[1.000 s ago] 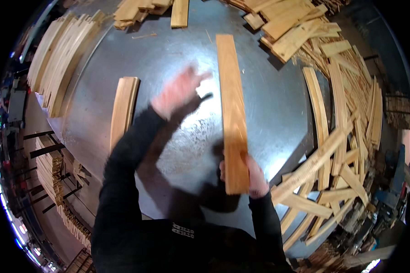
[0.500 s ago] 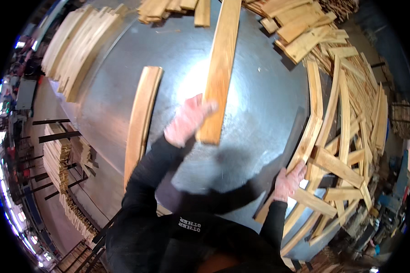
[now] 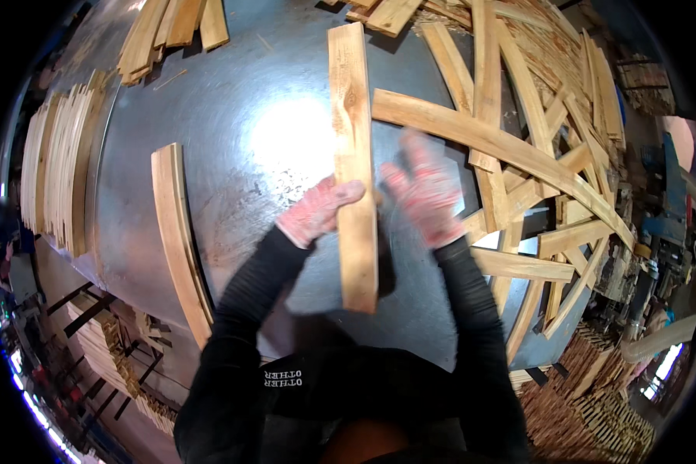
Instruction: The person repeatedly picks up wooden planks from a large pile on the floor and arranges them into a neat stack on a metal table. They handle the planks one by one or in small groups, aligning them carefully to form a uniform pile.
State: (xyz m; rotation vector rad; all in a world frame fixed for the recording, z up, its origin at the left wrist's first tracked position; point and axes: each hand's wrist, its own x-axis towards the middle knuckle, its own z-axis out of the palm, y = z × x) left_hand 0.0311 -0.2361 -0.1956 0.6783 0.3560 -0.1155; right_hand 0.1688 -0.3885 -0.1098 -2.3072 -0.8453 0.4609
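A wooden board (image 3: 352,100) stands lengthwise in front of me above the grey metal table (image 3: 240,93). My left hand (image 3: 315,213), in a pale reddish glove, grips its left edge with the thumb laid over the face. To the right of the board, my gloved right hand (image 3: 425,193) is open, fingers apart and slightly blurred, holding nothing. Another long board (image 3: 472,131) lies slantwise beyond that hand, its near-left end close to the held board. On the left of the table rests a separate board stack (image 3: 176,232).
Crossed loose boards (image 3: 526,267) cover the table's right side. Pale boards (image 3: 62,170) lie in a row at the far left, and more boards (image 3: 174,27) sit at the back. Below the left edge, stacked strips (image 3: 104,340) rest on a rack. A pale hose (image 3: 661,340) is at the right.
My left hand has drawn the board nearer to me. My right hand has let go of the board at the right and moved in beside the held one. The view has shifted right.
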